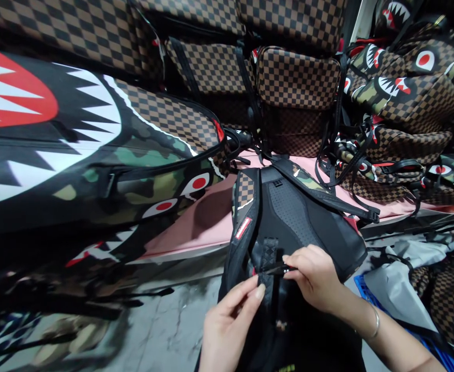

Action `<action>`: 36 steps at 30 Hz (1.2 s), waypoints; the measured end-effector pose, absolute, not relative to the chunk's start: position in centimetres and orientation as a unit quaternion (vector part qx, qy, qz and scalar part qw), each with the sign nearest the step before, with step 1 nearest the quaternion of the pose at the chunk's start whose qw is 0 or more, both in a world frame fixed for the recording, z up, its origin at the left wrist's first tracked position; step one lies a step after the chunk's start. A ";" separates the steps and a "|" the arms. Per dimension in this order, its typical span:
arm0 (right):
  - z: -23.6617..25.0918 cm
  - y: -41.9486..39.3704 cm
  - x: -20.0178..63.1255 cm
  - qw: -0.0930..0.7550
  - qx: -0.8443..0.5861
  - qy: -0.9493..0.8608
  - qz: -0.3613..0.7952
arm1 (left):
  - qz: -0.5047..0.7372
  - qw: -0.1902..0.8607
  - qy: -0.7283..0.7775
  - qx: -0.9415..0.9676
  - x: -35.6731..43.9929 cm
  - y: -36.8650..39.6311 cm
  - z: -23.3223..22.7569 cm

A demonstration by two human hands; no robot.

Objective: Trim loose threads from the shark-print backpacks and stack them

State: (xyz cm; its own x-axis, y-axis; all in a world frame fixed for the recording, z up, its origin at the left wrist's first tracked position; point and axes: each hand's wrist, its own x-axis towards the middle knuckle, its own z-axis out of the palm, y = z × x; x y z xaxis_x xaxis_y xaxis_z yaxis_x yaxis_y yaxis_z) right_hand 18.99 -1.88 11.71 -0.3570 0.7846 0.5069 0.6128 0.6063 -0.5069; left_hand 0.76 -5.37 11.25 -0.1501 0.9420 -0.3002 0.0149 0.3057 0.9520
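Observation:
A black backpack (297, 217) with a mesh back panel and checkered, camouflage trim lies with its back side up in front of me, half on the pink table edge. My right hand (316, 276) pinches a small dark tool (275, 267), maybe snips, against a woven black strap (269, 253) on the pack. My left hand (230, 323) holds the same strap lower down between thumb and fingers. A silver bangle sits on my right wrist.
A large shark-mouth camouflage bag (75, 155) fills the left. Brown checkered bags (297, 77) are stacked behind, and several small shark-print bags (405, 98) are heaped at right on the pink table (211, 217). Grey plastic and a blue crate (370, 294) lie lower right.

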 end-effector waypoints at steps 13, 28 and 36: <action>12.5 -1.6 19.4 0.344 -0.432 -0.826 0.115 | 0.443 0.522 0.624 0.378 0.4 -5.0 11.0; 12.0 -1.8 20.1 0.330 -0.418 -0.837 0.126 | 0.431 0.487 0.621 0.438 1.8 -5.5 11.3; 12.5 -1.1 19.3 0.386 -0.416 -0.812 0.136 | 0.404 0.472 0.653 0.434 -0.1 -4.7 10.1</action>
